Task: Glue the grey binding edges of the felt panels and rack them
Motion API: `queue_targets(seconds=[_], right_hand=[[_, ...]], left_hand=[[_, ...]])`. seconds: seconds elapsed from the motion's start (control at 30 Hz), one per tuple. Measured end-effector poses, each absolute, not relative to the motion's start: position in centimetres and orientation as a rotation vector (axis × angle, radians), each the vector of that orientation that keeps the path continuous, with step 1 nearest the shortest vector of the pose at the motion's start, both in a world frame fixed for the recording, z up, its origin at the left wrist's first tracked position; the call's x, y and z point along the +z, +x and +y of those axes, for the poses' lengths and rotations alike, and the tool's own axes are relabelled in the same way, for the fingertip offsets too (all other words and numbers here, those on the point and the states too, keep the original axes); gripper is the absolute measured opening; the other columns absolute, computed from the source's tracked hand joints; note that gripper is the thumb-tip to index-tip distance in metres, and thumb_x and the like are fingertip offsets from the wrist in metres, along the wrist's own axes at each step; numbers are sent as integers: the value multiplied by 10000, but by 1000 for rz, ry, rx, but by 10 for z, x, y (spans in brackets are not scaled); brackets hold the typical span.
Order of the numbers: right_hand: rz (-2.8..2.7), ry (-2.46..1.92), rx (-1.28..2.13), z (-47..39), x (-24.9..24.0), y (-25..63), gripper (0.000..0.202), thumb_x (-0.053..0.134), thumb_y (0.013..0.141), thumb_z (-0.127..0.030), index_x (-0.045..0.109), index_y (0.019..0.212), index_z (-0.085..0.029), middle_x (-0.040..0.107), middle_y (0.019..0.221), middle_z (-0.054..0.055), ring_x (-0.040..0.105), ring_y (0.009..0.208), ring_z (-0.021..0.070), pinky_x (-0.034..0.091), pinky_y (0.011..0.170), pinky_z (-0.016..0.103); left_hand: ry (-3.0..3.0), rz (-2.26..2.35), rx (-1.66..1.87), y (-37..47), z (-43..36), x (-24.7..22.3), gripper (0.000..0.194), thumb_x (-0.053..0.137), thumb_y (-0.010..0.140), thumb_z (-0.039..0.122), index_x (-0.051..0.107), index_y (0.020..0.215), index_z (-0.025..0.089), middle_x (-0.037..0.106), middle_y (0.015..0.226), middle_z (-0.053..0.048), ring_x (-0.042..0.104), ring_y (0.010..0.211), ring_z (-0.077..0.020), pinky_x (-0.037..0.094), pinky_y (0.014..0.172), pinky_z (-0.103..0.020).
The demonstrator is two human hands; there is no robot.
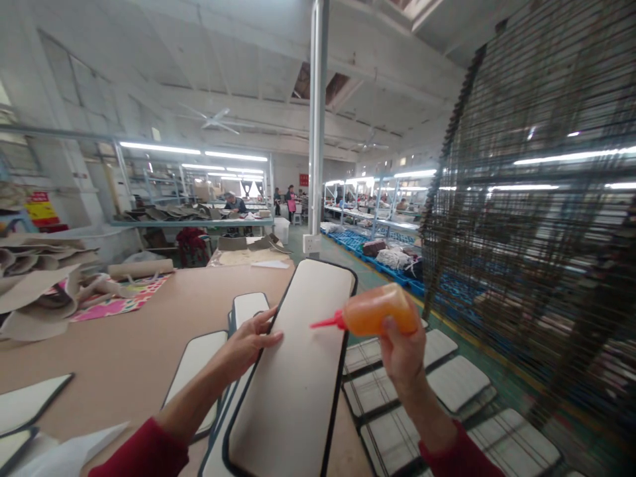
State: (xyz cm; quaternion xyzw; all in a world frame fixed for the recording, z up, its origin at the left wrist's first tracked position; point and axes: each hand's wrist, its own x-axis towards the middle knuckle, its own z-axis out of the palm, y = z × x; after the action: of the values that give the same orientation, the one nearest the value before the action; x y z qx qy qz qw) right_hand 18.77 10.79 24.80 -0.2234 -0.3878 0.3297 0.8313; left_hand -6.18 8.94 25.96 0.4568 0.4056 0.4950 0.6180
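A long white panel with rounded corners and a dark edge lies tilted in front of me. My left hand grips its left edge, thumb on the white face and fingers at the border. In my right hand is a squeeze bottle of orange liquid, held on its side. Its red nozzle points left, over the middle of the panel; whether the tip touches the surface I cannot tell. More dark-edged panels are stacked beneath and beside this one.
Another white panel lies left on the brown table. Fabric pieces pile up at far left. Several similar panels sit on a wire rack at right, below a tall wire-mesh stack. A pole rises behind the table; people work farther back.
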Motion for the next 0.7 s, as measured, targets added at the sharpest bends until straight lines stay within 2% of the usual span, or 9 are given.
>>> queue_targets(seconds=[0.1, 0.23, 0.33, 0.43, 0.53, 0.63, 0.7], right_hand=[[-771, -460, 638, 126, 267, 195, 577, 764, 584, -356, 545, 1106, -244, 590, 1047, 44, 585, 831, 167, 514, 760, 331], [-879, -496, 821, 103, 239, 185, 529, 772, 581, -330, 583, 1055, -192, 643, 887, 59, 615, 735, 182, 533, 657, 321], [-984, -487, 991, 92, 228, 173, 590, 781, 570, -337, 559, 1100, -206, 651, 978, 83, 628, 806, 208, 534, 694, 338], [-790, -457, 733, 112, 249, 169, 598, 801, 533, -331, 558, 1072, -236, 624, 989, 31, 602, 802, 165, 519, 726, 302], [-768, -453, 666, 126, 262, 165, 566, 777, 572, -348, 550, 1083, -263, 610, 988, 8, 587, 791, 144, 513, 739, 292], [-886, -491, 766, 114, 245, 155, 568, 780, 565, -337, 585, 1081, -204, 641, 932, 54, 607, 760, 188, 527, 703, 339], [-1005, -519, 806, 106, 232, 148, 606, 787, 554, -339, 586, 1103, -179, 649, 983, 90, 617, 832, 230, 524, 733, 365]], left_hand=[[1079, 872, 1121, -69, 85, 259, 776, 776, 628, 183, 473, 1342, 212, 703, 1039, -92, 675, 860, -252, 526, 720, -305], [1029, 908, 1177, -84, 92, 258, 831, 794, 606, 175, 446, 1360, 203, 720, 969, -92, 687, 770, -233, 539, 670, -295], [1009, 930, 1182, -93, 97, 255, 856, 799, 597, 166, 430, 1369, 196, 726, 934, -89, 689, 740, -231, 543, 658, -301], [1040, 880, 1113, -94, 98, 255, 808, 786, 618, 166, 453, 1354, 202, 714, 998, -89, 685, 794, -240, 541, 685, -305], [1065, 836, 1092, -93, 100, 255, 744, 770, 645, 177, 485, 1331, 213, 702, 1047, -84, 680, 833, -241, 536, 709, -300], [1048, 845, 1110, -95, 107, 251, 735, 771, 641, 178, 496, 1322, 212, 699, 1055, -88, 678, 846, -239, 532, 711, -292], [1033, 851, 1110, -97, 113, 247, 743, 774, 628, 161, 500, 1317, 202, 697, 1059, -94, 673, 868, -242, 529, 714, -285]])
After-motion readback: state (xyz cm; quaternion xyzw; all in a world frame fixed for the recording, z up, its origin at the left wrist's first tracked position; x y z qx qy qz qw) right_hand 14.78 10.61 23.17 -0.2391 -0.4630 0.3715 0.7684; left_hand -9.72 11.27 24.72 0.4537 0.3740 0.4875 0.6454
